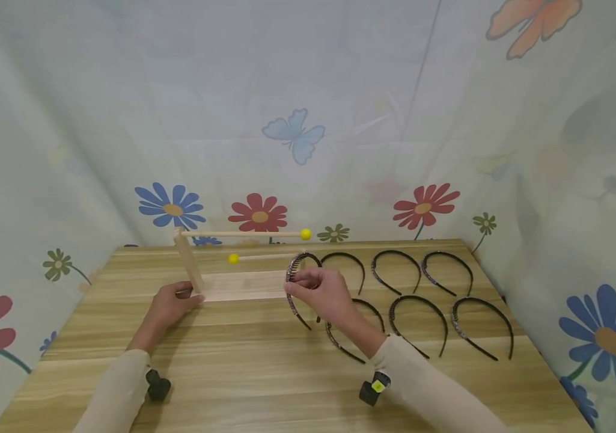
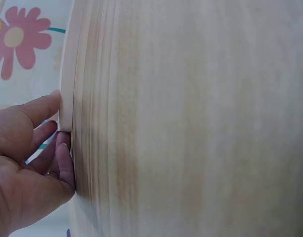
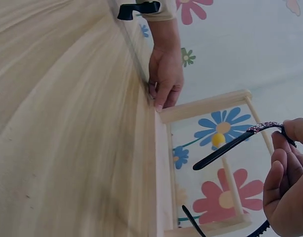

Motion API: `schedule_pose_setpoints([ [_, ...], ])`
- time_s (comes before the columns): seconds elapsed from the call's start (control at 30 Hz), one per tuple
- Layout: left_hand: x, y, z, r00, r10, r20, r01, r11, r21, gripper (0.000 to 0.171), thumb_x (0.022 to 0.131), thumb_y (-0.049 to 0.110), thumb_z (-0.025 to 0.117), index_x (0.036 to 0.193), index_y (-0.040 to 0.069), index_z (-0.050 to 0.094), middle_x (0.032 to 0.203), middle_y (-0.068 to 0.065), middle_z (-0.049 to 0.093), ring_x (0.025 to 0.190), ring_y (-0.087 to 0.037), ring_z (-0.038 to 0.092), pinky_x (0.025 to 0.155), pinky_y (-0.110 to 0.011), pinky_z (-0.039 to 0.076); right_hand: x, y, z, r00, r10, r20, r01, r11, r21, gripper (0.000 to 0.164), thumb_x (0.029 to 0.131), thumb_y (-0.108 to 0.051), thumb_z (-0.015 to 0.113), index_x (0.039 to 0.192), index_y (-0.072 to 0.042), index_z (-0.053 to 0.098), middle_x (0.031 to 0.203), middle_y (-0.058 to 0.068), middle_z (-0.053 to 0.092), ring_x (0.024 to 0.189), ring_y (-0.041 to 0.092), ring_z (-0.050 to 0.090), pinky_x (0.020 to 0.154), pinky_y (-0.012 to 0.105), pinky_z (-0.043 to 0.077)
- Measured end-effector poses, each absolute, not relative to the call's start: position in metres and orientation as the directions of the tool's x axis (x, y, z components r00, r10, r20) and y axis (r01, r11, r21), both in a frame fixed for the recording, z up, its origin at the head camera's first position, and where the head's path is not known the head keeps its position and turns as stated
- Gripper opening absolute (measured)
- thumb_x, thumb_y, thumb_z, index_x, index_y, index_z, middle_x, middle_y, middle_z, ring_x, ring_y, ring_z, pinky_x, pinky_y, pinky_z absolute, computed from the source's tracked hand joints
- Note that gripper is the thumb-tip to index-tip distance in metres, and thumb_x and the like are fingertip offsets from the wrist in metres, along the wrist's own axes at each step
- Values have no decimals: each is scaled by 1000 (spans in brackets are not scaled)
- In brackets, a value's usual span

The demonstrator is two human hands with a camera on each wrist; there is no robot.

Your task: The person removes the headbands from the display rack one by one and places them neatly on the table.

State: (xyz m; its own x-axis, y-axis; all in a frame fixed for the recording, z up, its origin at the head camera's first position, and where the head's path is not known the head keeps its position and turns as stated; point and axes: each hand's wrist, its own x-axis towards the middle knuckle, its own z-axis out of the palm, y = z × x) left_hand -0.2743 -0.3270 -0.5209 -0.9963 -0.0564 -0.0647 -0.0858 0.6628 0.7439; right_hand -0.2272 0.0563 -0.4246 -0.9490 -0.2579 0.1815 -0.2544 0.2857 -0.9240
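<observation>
A pale wooden rack (image 1: 243, 285) has a flat base, upright posts and two rods tipped with yellow balls. At its left end, my left hand (image 1: 172, 305) pinches the base beside the post; the left wrist view shows the thumb on the board's edge (image 2: 66, 74) and the fingers curled close by. My right hand (image 1: 329, 297) holds a black toothed headband (image 1: 296, 313) with a sparkly beaded side, between thumb and fingers. This headband is held up near the rack's right end. In the right wrist view its free arm (image 3: 220, 155) points out past the fingers.
Several similar black headbands lie in two rows on the right of the wooden table (image 1: 264, 373), among them a back one (image 1: 394, 252) and a front one (image 1: 483, 300). My right hand and forearm partly cover the nearest ones. A flower-printed curtain (image 1: 221, 120) stands behind.
</observation>
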Motion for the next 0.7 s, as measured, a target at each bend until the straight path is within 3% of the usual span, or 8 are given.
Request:
schedule_pose_setpoints([
  [0.7, -274, -326, -520, -997, -50, -55, -75, 660, 748, 58, 97, 22, 73, 139, -12, 54, 136, -33, 59, 122, -45, 61, 95, -51, 56, -213, 45, -463, -974, -222, 55, -124, 310, -943, 20, 87, -31, 84, 94, -13, 80, 86, -2, 77, 79, 12, 70, 63, 27, 55],
])
